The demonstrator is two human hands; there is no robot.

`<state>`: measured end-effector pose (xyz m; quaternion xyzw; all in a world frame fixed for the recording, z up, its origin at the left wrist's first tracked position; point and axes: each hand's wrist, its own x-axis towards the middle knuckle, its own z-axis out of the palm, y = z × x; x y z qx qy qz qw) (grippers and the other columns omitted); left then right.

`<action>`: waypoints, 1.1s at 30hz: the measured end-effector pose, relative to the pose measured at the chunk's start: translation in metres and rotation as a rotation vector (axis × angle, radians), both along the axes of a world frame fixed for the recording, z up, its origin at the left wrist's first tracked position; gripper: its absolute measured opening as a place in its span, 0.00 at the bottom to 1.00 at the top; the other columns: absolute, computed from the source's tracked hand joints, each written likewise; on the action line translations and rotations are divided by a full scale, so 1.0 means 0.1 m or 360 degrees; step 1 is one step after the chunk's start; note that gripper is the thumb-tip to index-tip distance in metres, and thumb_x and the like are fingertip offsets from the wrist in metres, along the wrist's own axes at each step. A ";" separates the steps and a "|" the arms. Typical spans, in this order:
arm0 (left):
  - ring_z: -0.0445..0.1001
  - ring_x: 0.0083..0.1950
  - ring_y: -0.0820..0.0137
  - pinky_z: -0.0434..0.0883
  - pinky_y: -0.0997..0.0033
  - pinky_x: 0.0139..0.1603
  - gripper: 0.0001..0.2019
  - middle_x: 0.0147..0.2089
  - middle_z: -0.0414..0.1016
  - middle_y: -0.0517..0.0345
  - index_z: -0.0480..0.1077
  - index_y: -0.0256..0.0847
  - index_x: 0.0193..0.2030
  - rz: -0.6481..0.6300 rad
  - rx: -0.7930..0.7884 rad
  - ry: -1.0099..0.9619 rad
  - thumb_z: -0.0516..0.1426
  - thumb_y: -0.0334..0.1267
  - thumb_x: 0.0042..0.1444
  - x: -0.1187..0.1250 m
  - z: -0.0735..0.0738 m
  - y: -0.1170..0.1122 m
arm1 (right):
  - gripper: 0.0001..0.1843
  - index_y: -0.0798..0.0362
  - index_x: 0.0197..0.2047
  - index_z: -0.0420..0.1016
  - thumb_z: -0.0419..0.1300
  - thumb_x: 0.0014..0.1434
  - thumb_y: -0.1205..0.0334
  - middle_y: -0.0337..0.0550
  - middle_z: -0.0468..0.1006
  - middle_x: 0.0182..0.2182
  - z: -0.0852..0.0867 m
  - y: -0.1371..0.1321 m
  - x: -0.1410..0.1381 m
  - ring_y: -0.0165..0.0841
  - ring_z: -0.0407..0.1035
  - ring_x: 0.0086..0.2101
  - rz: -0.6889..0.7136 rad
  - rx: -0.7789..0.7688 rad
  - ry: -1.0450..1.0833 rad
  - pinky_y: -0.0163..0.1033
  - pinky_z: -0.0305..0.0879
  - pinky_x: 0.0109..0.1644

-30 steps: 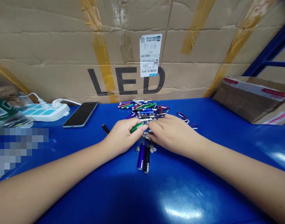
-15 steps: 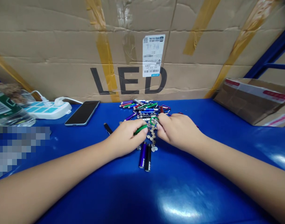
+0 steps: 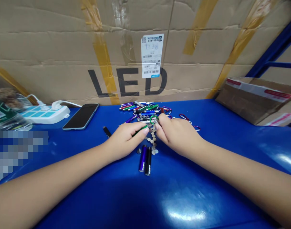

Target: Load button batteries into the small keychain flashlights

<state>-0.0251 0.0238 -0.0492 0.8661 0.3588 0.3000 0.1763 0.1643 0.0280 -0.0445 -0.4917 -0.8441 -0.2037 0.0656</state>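
Observation:
My left hand (image 3: 125, 140) is closed around a small green keychain flashlight (image 3: 141, 129) and rests on the blue table (image 3: 159, 190). My right hand (image 3: 176, 133) pinches the green carabiner clip (image 3: 153, 119) at the flashlight's tip. Just behind the hands lies a pile of small coloured flashlights (image 3: 145, 109). Several silver button batteries (image 3: 153, 140) are scattered between my hands. A blue tube (image 3: 143, 158) and a black tube (image 3: 148, 161) lie side by side just in front of them.
A big cardboard box marked LED (image 3: 136, 47) stands along the back. A phone (image 3: 81, 116) and a white power strip (image 3: 44, 114) lie at the left, loose carabiners (image 3: 188, 121) to the right of the pile, a smaller carton (image 3: 255, 98) at far right. A black flashlight part (image 3: 107, 131) lies near my left wrist.
My right hand has lifted off the table by the batteries and closed its fingertips on the green carabiner at the flashlight's end. My left hand has kept its hold on the green flashlight.

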 end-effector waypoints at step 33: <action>0.73 0.35 0.71 0.68 0.73 0.39 0.14 0.35 0.77 0.59 0.71 0.40 0.41 0.0154 0.0031 0.0062 0.46 0.40 0.65 0.02 -0.02 -0.02 | 0.20 0.57 0.46 0.65 0.37 0.69 0.56 0.51 0.80 0.28 0.08 -0.07 -0.05 0.44 0.76 0.28 -0.0004 -0.0190 0.0002 0.39 0.48 0.23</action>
